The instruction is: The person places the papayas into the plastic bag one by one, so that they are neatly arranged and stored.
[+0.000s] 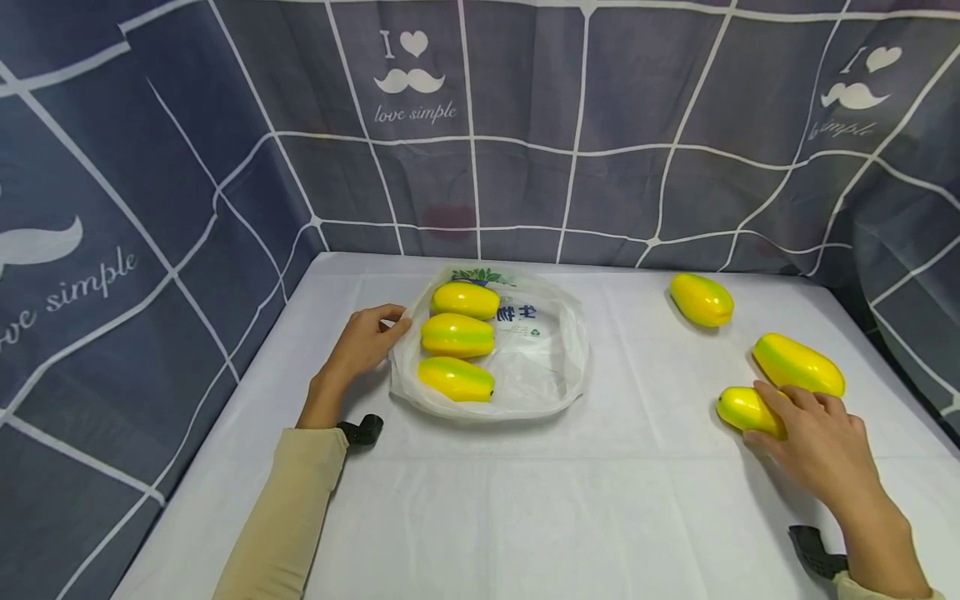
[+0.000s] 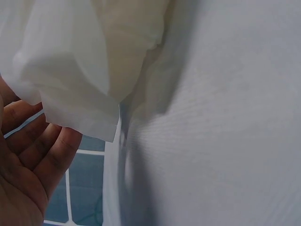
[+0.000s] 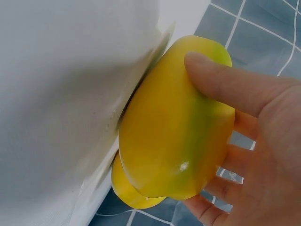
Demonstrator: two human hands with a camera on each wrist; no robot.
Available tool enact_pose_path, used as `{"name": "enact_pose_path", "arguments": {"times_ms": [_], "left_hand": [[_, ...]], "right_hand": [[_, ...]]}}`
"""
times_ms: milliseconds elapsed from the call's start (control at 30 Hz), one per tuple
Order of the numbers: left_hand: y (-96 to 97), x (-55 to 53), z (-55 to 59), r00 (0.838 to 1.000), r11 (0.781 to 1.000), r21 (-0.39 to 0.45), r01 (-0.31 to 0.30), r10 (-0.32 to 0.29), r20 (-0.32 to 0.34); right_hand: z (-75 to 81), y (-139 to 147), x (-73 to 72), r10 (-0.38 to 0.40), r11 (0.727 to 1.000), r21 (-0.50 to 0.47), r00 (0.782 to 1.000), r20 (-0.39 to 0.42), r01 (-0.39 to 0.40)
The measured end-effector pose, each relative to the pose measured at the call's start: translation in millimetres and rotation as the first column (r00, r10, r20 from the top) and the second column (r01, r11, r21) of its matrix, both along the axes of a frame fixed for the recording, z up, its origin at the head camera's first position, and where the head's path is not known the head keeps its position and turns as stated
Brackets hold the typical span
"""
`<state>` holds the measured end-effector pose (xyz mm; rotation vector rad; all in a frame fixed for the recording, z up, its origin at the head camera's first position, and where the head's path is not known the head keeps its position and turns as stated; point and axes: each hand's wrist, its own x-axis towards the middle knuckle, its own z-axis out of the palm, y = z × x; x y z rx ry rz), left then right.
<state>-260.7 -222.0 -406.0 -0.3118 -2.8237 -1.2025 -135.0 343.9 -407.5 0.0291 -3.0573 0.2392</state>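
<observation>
A white plastic bag [image 1: 536, 375] with printed characters lies spread open on the table, its rim raised. Three yellow-green papayas [image 1: 457, 336] are lined up along its left side. My left hand [image 1: 363, 342] pinches the bag's left rim; in the left wrist view the bag's edge [image 2: 82, 110] covers the fingertips. Over at the right, my right hand [image 1: 817, 446] grips a papaya [image 1: 742, 408] with the thumb across it, as the right wrist view shows on the papaya [image 3: 169, 136]. Just behind it lies another papaya [image 1: 798, 364], partly hidden by the hand.
One more papaya [image 1: 701, 300] lies near the table's back edge. A white cloth covers the table [image 1: 600, 517]. Dark gridded curtains [image 1: 525, 183] hang behind and on the left side. Each wrist wears a black strap mount [image 1: 363, 431].
</observation>
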Motion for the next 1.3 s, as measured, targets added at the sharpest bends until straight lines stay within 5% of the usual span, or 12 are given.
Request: {"name": "enact_pose_path", "arguments": {"times_ms": [633, 1300], "left_hand": [[0.2, 0.2, 1.7, 1.000, 1.000, 0.000, 0.005, -0.005, 0.000], [-1.3, -1.2, 0.3, 1.000, 1.000, 0.003, -0.001, 0.001, 0.014]], "right_hand": [[-2.6, -14, 0.1, 0.077, 0.989, -0.114, 0.983, -0.168, -0.097], [16.7, -44, -16.2, 0.239, 0.936, -0.162, 0.902, -0.359, -0.312]]}}
